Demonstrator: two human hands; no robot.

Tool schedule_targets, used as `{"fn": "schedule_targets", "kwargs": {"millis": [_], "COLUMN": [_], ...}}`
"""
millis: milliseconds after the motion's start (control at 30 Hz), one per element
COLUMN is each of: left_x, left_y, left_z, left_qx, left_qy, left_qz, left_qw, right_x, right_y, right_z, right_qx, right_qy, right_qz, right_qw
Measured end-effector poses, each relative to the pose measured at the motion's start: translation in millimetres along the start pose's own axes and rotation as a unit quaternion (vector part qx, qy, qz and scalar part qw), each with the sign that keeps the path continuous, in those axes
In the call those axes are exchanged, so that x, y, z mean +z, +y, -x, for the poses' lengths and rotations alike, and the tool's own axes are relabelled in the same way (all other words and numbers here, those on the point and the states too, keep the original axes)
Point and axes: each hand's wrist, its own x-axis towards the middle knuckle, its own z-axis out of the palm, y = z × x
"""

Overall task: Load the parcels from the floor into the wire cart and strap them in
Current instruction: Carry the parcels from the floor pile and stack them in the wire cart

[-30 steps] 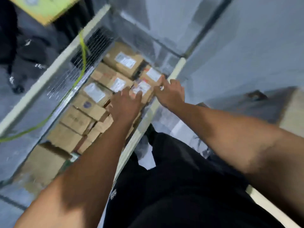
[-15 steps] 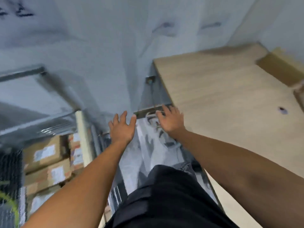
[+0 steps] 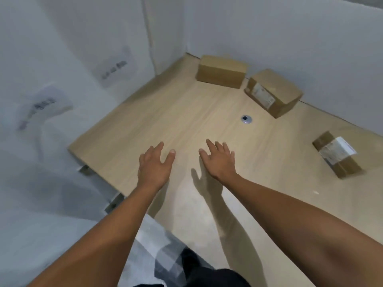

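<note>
Three brown cardboard parcels lie on a pale wooden floor. A plain parcel sits in the far corner by the wall. Just right of it a labelled parcel stands tilted against the wall. A third parcel with a white label lies further right. My left hand and my right hand are stretched out side by side over the floor, fingers spread, holding nothing. Both hands are well short of the parcels. The wire cart is out of view.
White walls close the corner behind the parcels. A small round metal fitting sits in the floor between my hands and the parcels. At left the wooden floor ends at a blurred grey surface with metal brackets along its edge.
My view has swung right, from the wire cart full of parcels to the floor corner. Both hands left the parcel in the cart and now reach out empty over the floor.
</note>
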Motion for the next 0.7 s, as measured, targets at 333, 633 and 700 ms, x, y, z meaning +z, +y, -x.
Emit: {"fn": "schedule_targets", "kwargs": {"millis": [333, 633, 700], "left_x": [47, 115, 128], "left_y": [77, 150, 175], "left_z": [-161, -364, -409], "left_qx": [0.186, 0.273, 0.322], "left_qy": [-0.03, -0.036, -0.024], "left_qz": [-0.106, -0.176, -0.199], "left_qw": [0.976, 0.945, 0.925], "right_x": [-19, -3, 5], "right_y": [77, 71, 78], "right_z": [-144, -318, -335], "right_qx": [0.063, 0.077, 0.059], "right_qy": [0.002, -0.008, 0.024], "right_qz": [0.041, 0.088, 0.153], "right_qw": [0.997, 0.993, 0.986]}}
